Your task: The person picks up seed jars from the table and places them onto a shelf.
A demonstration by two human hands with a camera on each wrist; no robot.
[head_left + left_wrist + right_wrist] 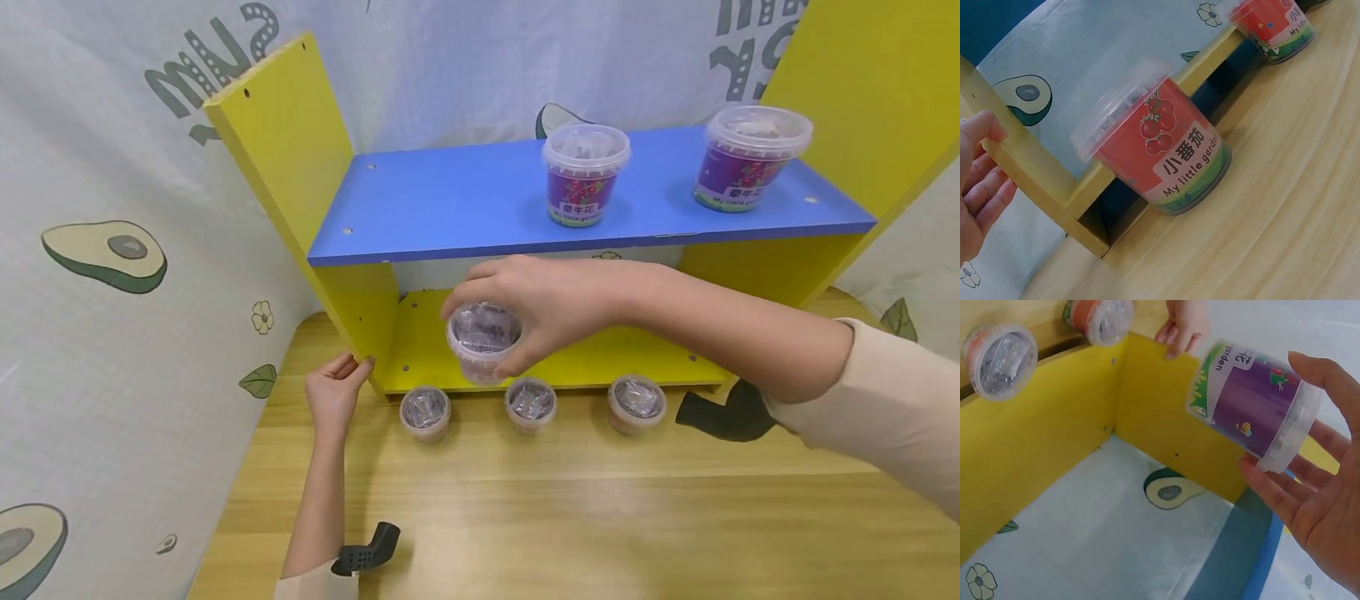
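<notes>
My right hand [551,296] grips a clear-lidded plastic cup [477,367] round its rim, in front of the shelf's lower opening. Its purple label [1250,406] shows in the right wrist view. At the shelf's left side my left hand [333,396] pinches the front edge of the yellow side panel [345,308] between thumb and fingers. Two purple-labelled cups, a middle one [583,179] and a right one [746,162], stand on the blue board [450,196]. Below, a red-labelled tomato cup [1160,144] stands on the wooden surface.
The yellow lower board [420,333] lies beneath the blue one. Along its front stand the tomato cup, a centre cup [531,406] and a right-hand cup [636,404] on the wooden surface [525,517]. A patterned white cloth [150,350] hangs behind and at the left.
</notes>
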